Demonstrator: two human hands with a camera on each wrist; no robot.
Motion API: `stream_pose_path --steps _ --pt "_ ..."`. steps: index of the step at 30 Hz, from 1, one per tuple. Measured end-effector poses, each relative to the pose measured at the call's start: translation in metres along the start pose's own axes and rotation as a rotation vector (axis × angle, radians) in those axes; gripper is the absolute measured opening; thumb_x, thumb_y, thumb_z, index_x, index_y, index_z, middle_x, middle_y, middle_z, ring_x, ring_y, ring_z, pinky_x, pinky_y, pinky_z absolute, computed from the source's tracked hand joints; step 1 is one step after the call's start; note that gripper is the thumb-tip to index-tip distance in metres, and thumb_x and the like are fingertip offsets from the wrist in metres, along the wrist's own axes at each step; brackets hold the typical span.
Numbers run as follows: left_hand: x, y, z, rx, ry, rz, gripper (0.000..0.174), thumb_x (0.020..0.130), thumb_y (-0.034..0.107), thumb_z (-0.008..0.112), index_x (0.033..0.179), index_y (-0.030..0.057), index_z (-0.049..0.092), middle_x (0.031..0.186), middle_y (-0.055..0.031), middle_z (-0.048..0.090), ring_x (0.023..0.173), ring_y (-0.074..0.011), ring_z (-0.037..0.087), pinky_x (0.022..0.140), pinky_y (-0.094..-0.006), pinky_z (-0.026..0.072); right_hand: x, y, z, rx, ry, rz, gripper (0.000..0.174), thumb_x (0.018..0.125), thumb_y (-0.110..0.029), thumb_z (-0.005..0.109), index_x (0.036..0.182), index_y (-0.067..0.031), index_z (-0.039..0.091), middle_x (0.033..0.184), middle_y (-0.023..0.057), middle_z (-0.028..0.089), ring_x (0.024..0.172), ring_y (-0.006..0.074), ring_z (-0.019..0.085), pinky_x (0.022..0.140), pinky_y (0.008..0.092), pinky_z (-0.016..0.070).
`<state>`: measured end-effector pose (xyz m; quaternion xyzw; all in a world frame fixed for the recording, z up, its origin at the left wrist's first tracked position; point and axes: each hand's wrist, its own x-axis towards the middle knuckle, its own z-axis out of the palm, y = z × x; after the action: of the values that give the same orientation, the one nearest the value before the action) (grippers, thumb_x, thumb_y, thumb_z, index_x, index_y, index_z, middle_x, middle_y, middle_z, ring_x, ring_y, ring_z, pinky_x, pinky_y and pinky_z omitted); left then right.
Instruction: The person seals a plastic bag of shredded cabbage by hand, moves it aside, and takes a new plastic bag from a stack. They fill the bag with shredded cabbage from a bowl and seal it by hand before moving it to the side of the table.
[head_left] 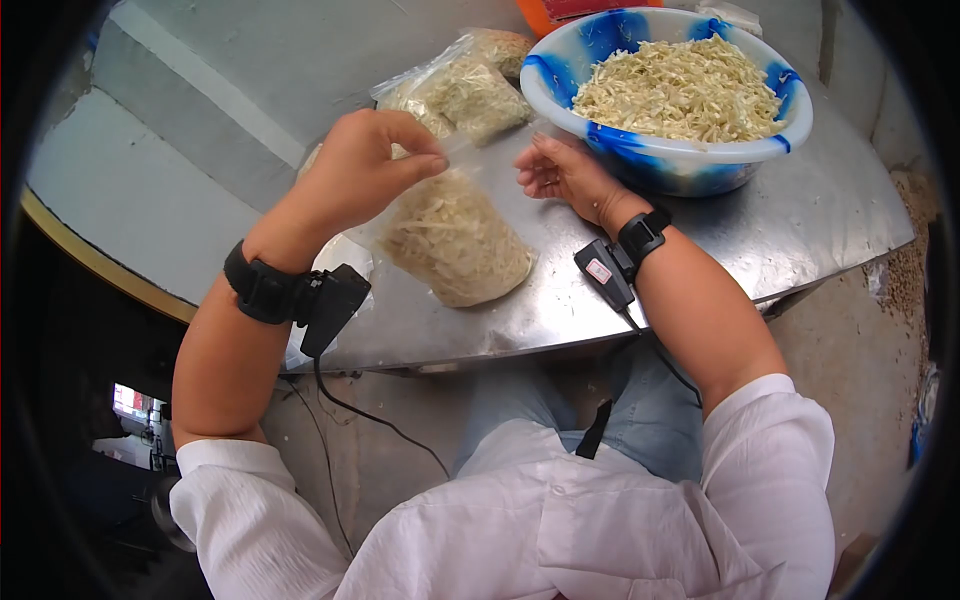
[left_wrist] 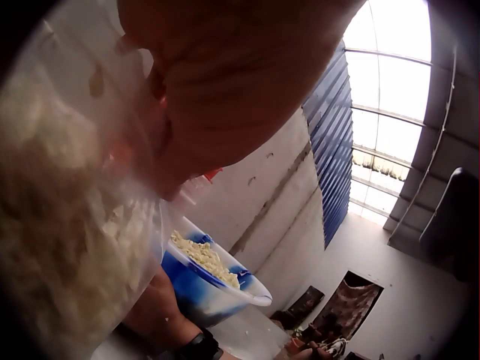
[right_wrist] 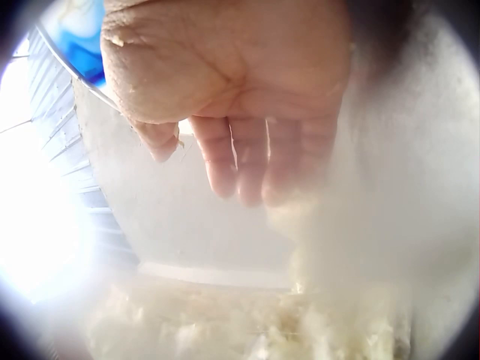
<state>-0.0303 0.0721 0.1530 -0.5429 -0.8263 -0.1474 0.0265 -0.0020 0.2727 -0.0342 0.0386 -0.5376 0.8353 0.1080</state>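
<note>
A clear plastic bag of pale shredded pieces [head_left: 455,240] stands on the metal table, its top pinched between thumb and fingers of the left hand [head_left: 365,170]. In the left wrist view the bag [left_wrist: 67,202] fills the left side, beside the left hand [left_wrist: 232,75]. The right hand [head_left: 570,175] is off the bag, to its right and just below the basin, fingers loosely bent and holding nothing. In the right wrist view the right hand [right_wrist: 232,82] shows its palm and relaxed fingers, with blurred shreds below.
A blue and white basin [head_left: 660,170] heaped with shreds [head_left: 685,90] stands at the back right of the metal table [head_left: 820,215]. Another filled bag [head_left: 470,95] lies behind the held one, against the wall. Something orange [head_left: 540,15] is behind the basin. Cables hang from both wrist devices.
</note>
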Motion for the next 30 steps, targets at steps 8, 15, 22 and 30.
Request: stream_pose_path --steps 8,15,22,30 --pt "0.002 0.005 0.002 0.065 0.016 0.053 0.011 0.075 0.006 0.066 0.078 -0.0034 0.062 0.07 -0.0072 0.058 0.069 -0.0139 0.053 0.064 -0.0271 0.0419 0.001 0.001 -0.001 -0.002 -0.004 0.002 0.046 0.085 -0.047 0.05 0.086 -0.0021 0.06 0.08 0.0081 0.06 0.074 0.0161 0.058 0.071 0.0293 0.0483" --pt "0.003 -0.001 0.004 0.061 0.051 0.12 0.015 0.072 0.011 0.069 0.079 -0.001 0.064 0.074 -0.0097 0.061 0.072 -0.0185 0.057 0.066 -0.0296 0.0439 0.001 0.002 -0.001 -0.009 -0.009 -0.005 0.047 0.084 -0.048 0.05 0.086 -0.0023 0.06 0.079 0.008 0.059 0.074 0.016 0.058 0.07 0.029 0.0482" --pt "-0.008 -0.01 -0.005 0.021 0.039 0.022 0.021 0.069 0.016 0.073 0.082 0.001 0.067 0.078 -0.0107 0.064 0.073 -0.0188 0.059 0.066 -0.0304 0.0444 0.001 0.002 -0.003 -0.022 -0.036 0.017 0.043 0.087 -0.046 0.047 0.089 -0.005 0.06 0.081 0.0071 0.059 0.072 0.0139 0.056 0.072 0.0281 0.0474" --pt "-0.012 -0.004 -0.001 0.019 0.02 -0.026 0.013 0.075 0.009 0.068 0.08 -0.0021 0.064 0.074 -0.006 0.06 0.072 -0.0137 0.054 0.07 -0.027 0.0425 0.001 0.001 -0.002 -0.03 -0.03 0.015 0.044 0.087 -0.047 0.047 0.089 -0.0054 0.06 0.081 0.0067 0.06 0.072 0.0134 0.057 0.072 0.0279 0.0474"
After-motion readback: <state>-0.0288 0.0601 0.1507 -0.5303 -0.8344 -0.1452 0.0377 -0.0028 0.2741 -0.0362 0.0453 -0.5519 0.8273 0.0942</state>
